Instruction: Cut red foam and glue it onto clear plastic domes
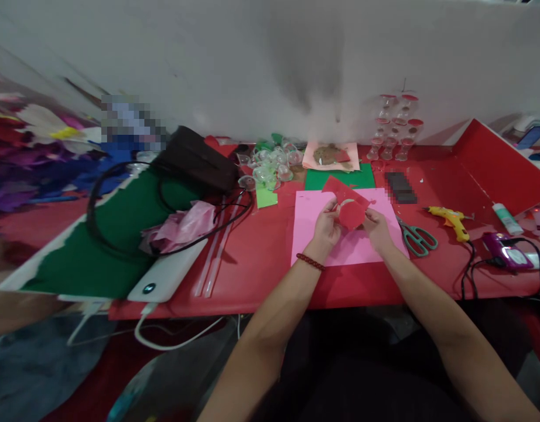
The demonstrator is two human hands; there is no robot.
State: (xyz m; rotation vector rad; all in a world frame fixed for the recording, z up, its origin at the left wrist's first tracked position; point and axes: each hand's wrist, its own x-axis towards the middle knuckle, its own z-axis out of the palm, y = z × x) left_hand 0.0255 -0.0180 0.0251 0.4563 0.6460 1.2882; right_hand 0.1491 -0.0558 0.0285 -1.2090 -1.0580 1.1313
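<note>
1. Two hands meet over the middle of the red table [261, 258], and we see both of them closed on one red paper piece [351, 214].
2. Our left hand [328, 227] grips the left side of this piece; a dark red bead bracelet [310, 261] sits on its wrist.
3. Our right hand [377, 228] grips the right side of the same piece with its fingers.
4. The red paper piece is held just above a pink sheet [340, 246], which lies flat on the table, near the front edge.
5. A green sheet [338, 179] lies behind the pink sheet, toward the back edge, and a pale tray with brown material [330, 155] lies behind that one.
6. Green-handled scissors [417, 237] lie just beside the right edge of the pink sheet.
7. A yellow glue gun [451, 220] lies further to the right, and a purple tool [505, 252] with a black cable is near the right edge of the table.
8. Clear plastic cups [270, 165] are in a heap near the back edge, left of the green sheet.
9. A black bag [198, 158] is to the left of the cups.
10. A dark green board [107, 240] with a black cable [120, 234] on it covers the left part of the table, and pink tissue [182, 227] lies at its right side.
11. A white power bank [164, 275] lies at the front edge, touching the green board.
</note>
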